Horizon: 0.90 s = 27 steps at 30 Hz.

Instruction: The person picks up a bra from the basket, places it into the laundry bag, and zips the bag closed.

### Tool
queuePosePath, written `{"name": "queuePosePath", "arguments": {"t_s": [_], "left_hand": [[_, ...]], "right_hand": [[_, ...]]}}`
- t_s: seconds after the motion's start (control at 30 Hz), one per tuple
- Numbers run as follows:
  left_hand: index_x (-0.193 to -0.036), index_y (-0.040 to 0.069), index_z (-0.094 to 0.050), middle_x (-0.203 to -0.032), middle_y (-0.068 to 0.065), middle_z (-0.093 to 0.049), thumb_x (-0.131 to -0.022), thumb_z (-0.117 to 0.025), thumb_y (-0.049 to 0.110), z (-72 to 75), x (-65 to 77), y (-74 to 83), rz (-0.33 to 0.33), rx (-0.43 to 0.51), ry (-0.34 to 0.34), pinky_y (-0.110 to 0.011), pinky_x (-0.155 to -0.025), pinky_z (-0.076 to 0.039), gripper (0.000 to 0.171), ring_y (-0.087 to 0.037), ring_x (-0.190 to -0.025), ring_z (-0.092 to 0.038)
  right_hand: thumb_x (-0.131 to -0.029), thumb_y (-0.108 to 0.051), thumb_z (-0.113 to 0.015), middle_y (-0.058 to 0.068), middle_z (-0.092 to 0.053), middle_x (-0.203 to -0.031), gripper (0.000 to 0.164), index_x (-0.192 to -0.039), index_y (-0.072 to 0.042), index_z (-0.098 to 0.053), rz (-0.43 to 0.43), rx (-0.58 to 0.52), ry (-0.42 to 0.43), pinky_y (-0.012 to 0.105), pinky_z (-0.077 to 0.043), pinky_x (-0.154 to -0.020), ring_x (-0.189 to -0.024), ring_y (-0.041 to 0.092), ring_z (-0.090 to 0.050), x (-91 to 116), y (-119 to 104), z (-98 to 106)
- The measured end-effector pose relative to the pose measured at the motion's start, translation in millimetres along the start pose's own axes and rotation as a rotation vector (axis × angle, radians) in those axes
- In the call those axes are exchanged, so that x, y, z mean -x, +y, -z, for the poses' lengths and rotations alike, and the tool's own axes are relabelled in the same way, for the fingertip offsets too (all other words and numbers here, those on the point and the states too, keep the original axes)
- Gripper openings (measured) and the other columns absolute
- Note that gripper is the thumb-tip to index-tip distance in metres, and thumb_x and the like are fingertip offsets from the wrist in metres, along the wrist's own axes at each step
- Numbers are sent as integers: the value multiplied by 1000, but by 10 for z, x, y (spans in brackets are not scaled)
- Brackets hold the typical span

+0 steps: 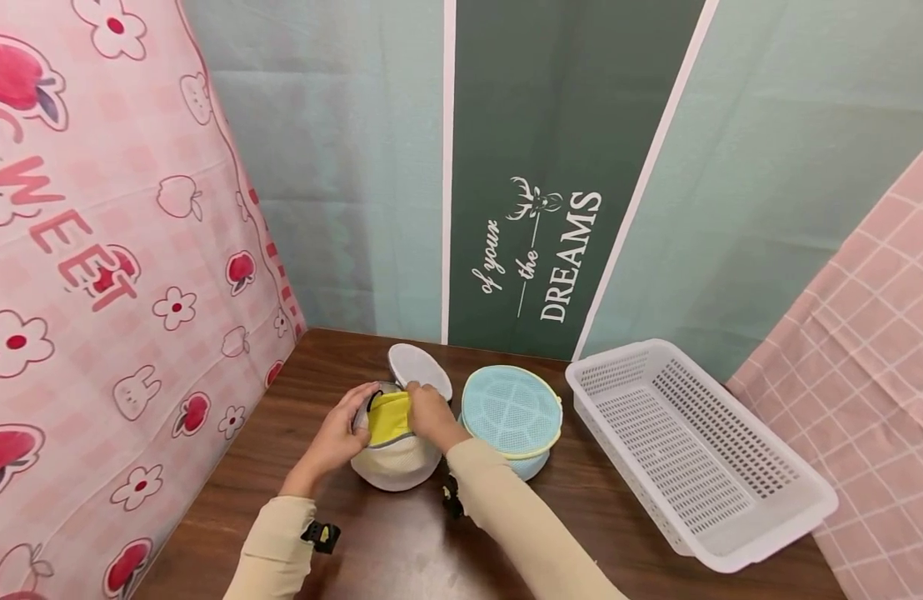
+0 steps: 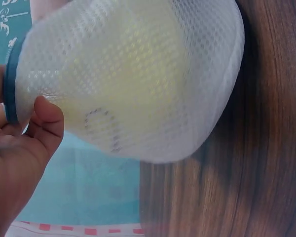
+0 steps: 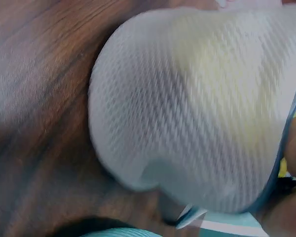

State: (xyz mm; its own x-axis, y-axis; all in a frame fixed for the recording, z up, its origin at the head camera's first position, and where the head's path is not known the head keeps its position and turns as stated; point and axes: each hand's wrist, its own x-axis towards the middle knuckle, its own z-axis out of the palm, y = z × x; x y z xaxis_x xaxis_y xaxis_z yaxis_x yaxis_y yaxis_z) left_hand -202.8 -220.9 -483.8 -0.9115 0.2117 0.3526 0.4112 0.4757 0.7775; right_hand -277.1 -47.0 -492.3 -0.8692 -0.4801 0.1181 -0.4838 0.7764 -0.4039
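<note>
A round white mesh laundry bag (image 1: 397, 467) stands on the table with its lid (image 1: 420, 372) tipped back behind it. Yellow cloth (image 1: 389, 418) with a dark edge shows in its mouth, and a yellow patch shows through the mesh. My left hand (image 1: 343, 429) grips the bag at its left side; in the left wrist view the thumb (image 2: 48, 109) presses the mesh just below the dark teal rim (image 2: 11, 79). On the other side of the mouth, my right hand (image 1: 434, 414) has curled fingers pinching the yellow cloth by the rim. Its fingertips are partly hidden.
Just right of the bag stands a light blue mesh laundry bag (image 1: 511, 410) with yellow trim, its lid over the top. A white perforated plastic basket (image 1: 701, 546) lies farther right. Printed cloth hangs (image 1: 341, 208) behind and at both sides of the wooden table (image 1: 379, 550).
</note>
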Motion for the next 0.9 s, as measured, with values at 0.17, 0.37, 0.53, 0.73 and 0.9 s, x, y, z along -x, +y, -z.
{"name": "queuePosePath", "arguments": {"t_s": [0.17,0.37,0.53,0.73,0.9], "left_hand": [[-136,-3,-43,-138,-17,-40,-69,-50,-25,39,-20,73,51,26,12,-26,-76,-42,71,-28,-120,-40],[-130,-10,-46,-135,-27,-40,-67,-47,-26,87,-31,383,38,80,8,-25,-62,-39,65,-36,-114,-42],[-130,-9,-47,-134,-26,-41,-67,-48,-26,102,-36,498,29,104,10,-23,-58,-38,64,-36,-115,-42],[-133,-7,-45,-137,-24,-39,-69,-47,-25,95,-17,385,68,127,11,-25,-64,-40,66,-36,-121,-39],[-136,-3,-43,-140,-18,-37,-70,-48,-24,80,7,80,79,75,43,-21,-87,-36,69,-31,-127,-34]], "right_hand": [[-83,-6,-66,4,-61,-82,14,-96,-8,-62,-15,-417,121,27,-44,-62,-70,15,-53,24,141,-31],[-79,-1,-66,3,-58,-79,11,-86,-8,-70,160,-180,170,25,-45,-63,-72,15,-54,50,126,-18],[-80,-5,-66,3,-51,-81,14,-90,-13,-72,215,87,187,26,-48,-62,-70,19,-58,65,57,-15],[-81,-8,-69,4,-54,-81,14,-94,-10,-74,191,85,193,25,-49,-64,-73,18,-58,71,80,-39],[-86,-9,-65,7,-62,-86,22,-106,-2,-69,34,-235,161,29,-48,-67,-79,19,-59,99,75,-27]]}}
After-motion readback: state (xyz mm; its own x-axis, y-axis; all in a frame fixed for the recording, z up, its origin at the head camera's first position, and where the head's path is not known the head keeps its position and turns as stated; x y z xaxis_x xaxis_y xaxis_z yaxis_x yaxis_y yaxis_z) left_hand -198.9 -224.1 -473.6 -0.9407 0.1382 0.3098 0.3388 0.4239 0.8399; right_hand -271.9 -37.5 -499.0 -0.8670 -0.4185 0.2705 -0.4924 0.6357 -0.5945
